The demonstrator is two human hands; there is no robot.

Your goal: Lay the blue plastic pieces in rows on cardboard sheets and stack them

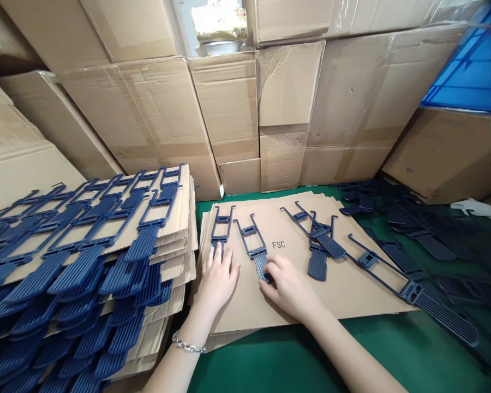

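A brown cardboard sheet [343, 289] marked FSC lies on the green table. On it rest several dark blue plastic parts with ribbed ends. My left hand [217, 279] lies flat, fingers apart, on the lower end of the leftmost part [222, 221]. My right hand [288, 289] touches the ribbed end of the second part [251, 240] with its fingertips. Two crossed parts [317, 240] lie further right, and a longer part [409, 286] hangs over the sheet's right edge.
At the left stands a tall stack of cardboard sheets [175, 240] layered with rows of the same blue parts [77, 267]. Loose blue parts [409, 229] are heaped at the right. Cardboard boxes [229, 109] wall the back; a blue crate [470, 71] sits upper right.
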